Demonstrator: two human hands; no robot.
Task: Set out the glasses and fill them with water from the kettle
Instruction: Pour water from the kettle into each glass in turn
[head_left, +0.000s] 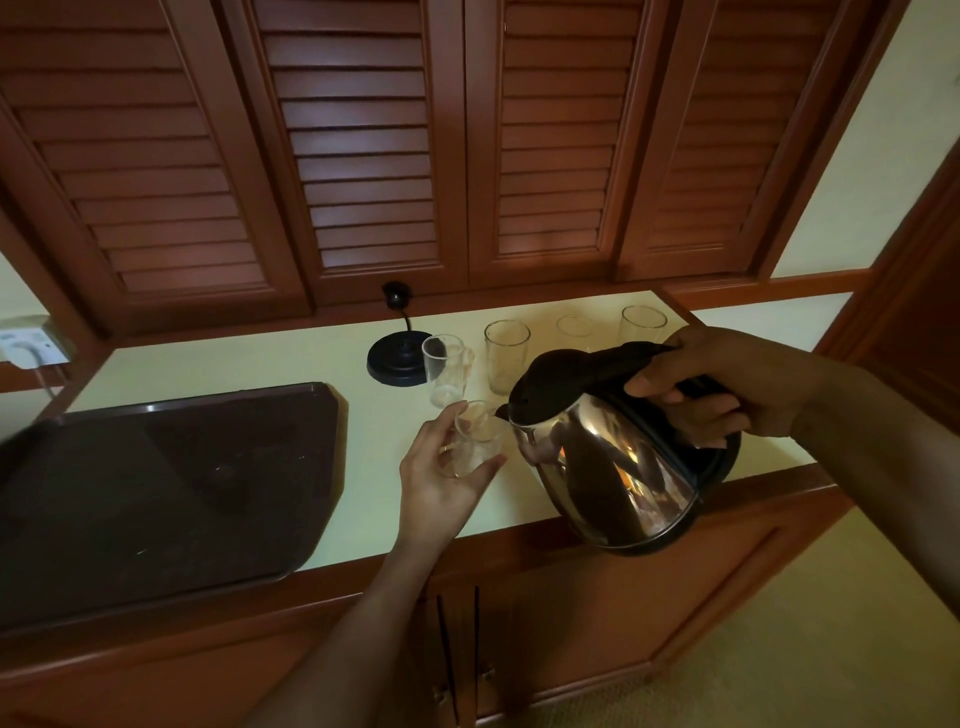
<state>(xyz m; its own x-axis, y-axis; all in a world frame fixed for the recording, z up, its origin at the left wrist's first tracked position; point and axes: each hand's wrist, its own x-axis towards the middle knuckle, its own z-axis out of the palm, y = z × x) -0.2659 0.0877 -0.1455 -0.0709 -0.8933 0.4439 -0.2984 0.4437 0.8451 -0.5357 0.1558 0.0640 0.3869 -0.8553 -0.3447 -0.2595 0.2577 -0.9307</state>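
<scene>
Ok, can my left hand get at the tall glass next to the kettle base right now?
Probably not yet. The left hand grips a small glass at the spout of the kettle. The tall glass by the kettle base stands just behind it with nothing between, so once freed it likely could.

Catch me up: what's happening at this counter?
A person is about to pour. Their right hand grips the steel kettle by its handle and tips its spout toward a small glass that the left hand holds just above the counter. No stream of water shows. Four more glasses stand behind, apparently empty, beside the kettle base. A dark tray lies to the left.
</scene>
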